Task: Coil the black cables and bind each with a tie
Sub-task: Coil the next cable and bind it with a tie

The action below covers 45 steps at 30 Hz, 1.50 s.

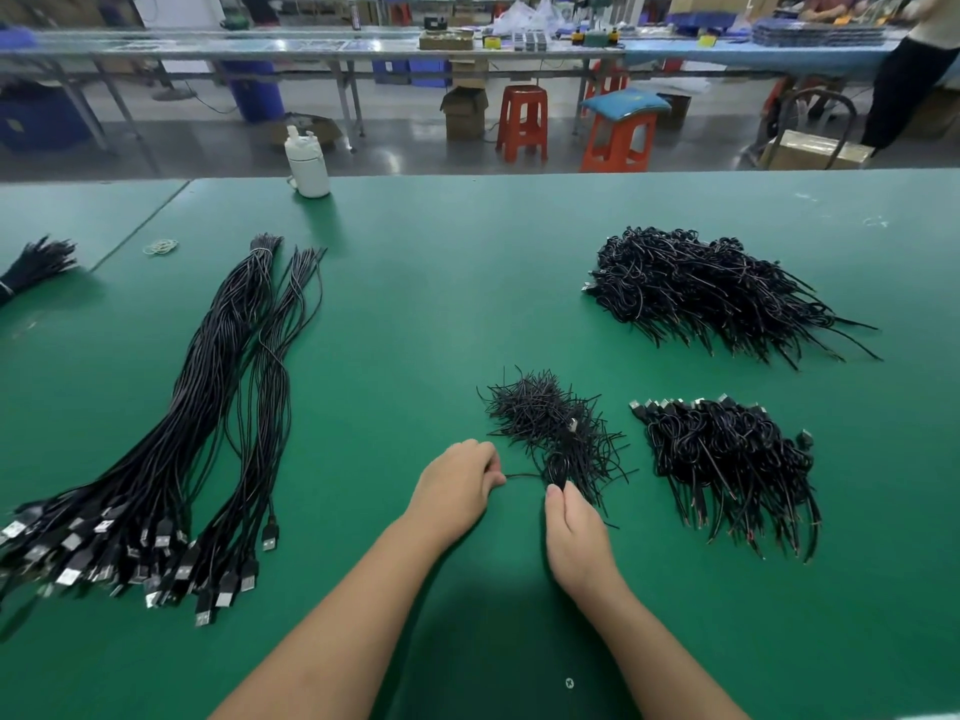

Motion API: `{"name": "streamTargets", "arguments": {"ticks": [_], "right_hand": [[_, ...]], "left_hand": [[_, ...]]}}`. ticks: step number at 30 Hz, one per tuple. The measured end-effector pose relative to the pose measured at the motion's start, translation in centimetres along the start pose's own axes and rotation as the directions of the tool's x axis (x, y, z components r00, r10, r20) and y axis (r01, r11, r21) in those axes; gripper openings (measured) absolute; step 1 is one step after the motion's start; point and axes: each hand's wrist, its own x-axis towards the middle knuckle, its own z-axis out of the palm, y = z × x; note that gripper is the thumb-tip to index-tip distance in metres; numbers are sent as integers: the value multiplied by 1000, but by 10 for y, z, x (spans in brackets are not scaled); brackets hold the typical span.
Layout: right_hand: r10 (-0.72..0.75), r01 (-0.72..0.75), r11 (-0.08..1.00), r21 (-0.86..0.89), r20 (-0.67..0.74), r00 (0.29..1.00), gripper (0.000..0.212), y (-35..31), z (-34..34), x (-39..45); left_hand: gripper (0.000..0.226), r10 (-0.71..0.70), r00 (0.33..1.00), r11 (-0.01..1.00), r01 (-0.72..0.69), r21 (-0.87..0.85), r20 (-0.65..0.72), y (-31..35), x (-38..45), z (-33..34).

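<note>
At lower centre I pinch the tie [522, 476] in my left hand [457, 488] and the coiled cable [557, 467] in my right hand [574, 532], wanting tight, even twists.

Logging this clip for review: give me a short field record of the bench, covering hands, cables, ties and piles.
left hand: pinches one end of a tie
right hand: holds a coiled cable at the tie's other end
tie pile: loose, just beyond the hands
straight cables: long bundles on the left, plugs nearest the person
near pile: coiled cables, right
far pile: coiled cables, far right
table: green
</note>
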Motion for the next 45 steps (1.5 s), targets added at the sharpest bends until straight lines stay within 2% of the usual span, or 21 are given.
{"name": "streamTargets", "arguments": {"ticks": [4, 8, 11, 20, 23, 25, 27, 28, 30, 32, 34, 37, 40, 43, 45], "right_hand": [[-8, 8, 1000, 10, -8, 1000, 34, 1, 1, -1], [-6, 6, 1000, -10, 11, 1000, 35, 1, 2, -2], [-4, 4, 1000, -9, 24, 1000, 35, 2, 1, -1], [5, -6, 1000, 10, 32, 999, 36, 2, 1, -1], [18, -19, 1000, 17, 43, 999, 37, 4, 1, 0], [21, -22, 999, 36, 53, 998, 37, 2, -1, 0], [-4, 1, 999, 44, 71, 997, 36, -2, -3, -1], [-42, 40, 999, 32, 87, 995, 35, -4, -4, -2], [-156, 165, 985, -50, 152, 976, 30, -11, -6, -7], [-242, 287, 943, -166, 249, 938, 24, -18, -5, -13], [-270, 337, 923, -188, 308, 912, 21, -26, -1, -16], [-233, 276, 954, -116, 293, 927, 19, -33, 2, -15], [-213, 228, 973, -24, 277, 937, 26, -36, 3, -14], [-204, 193, 979, 68, 248, 947, 21, -40, 5, -14], [-164, 150, 985, 84, 206, 965, 25, -41, 6, -10]], "left_hand": [[8, -29, 999, 998, 30, -50, 25, -9, -6, -9], [21, -10, 999, 994, 5, 108, 49, -19, -15, -11], [23, 8, 1000, 977, -9, 211, 5, -25, -21, -14], [31, 101, 992, 942, -73, 328, -70, -20, -29, -21], [28, 96, 986, 960, -56, 273, -137, -19, -33, -23], [22, 3, 983, 984, 29, 178, -182, -15, -36, -26], [15, -146, 977, 987, 132, -93, -153, -10, -37, -27], [14, -190, 976, 955, 159, -248, -103, -7, -38, -28], [17, -188, 981, 884, 149, -443, -44, 2, -41, -31], [20, -161, 986, 843, 119, -525, -35, 10, -43, -34], [27, -133, 990, 843, 87, -532, -50, 15, -44, -35], [29, -103, 994, 833, 63, -549, -43, 17, -47, -40], [30, -74, 997, 834, 83, -546, 39, 16, -51, -45], [27, -86, 994, 871, 110, -480, 72, 22, -54, -47], [19, -45, 998, 939, 59, -338, 50, 28, -56, -49]]}}
